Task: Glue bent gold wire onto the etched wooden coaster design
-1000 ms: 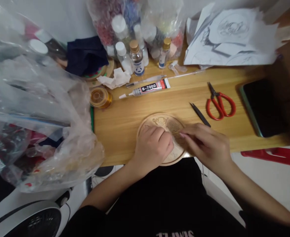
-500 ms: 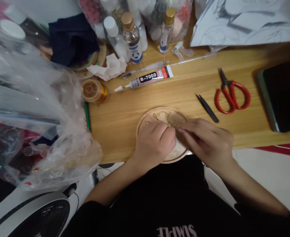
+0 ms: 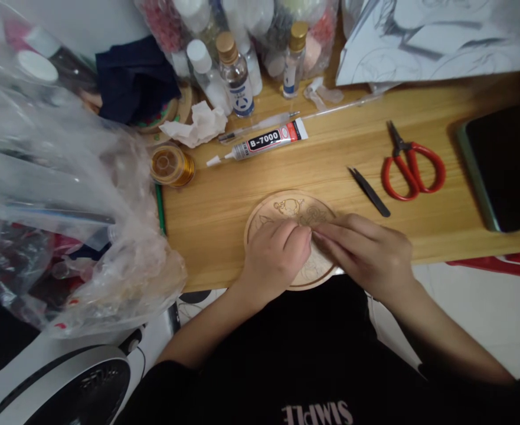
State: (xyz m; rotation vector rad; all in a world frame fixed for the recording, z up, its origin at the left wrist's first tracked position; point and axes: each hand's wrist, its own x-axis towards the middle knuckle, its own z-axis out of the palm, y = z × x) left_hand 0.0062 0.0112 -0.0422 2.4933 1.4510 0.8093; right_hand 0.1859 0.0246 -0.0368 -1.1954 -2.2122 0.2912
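Observation:
A round wooden plate (image 3: 253,219) lies at the table's front edge, with drawn line patterns and a gold wire outline (image 3: 288,205) near its far rim. Over its left half rests my left hand (image 3: 277,251), closed, with the fingers curled under. My right hand (image 3: 366,251) reaches in from the right, thumb and fingertips pinched together close to the left fingers. Whatever sits between the fingertips is too small or hidden to make out. The middle of the plate is covered by both hands.
Beyond the plate lie a B-7000 glue tube (image 3: 268,140), a pen (image 3: 260,126) and a wire spool (image 3: 172,165). To the right are black tweezers (image 3: 369,192), red-handled scissors (image 3: 412,168) and a phone (image 3: 503,171). Bottles (image 3: 237,77) stand behind; plastic bags (image 3: 122,236) crowd the left.
The view has shifted slightly. My hands stay over the plate, with the right fingertips slightly closer to the left hand.

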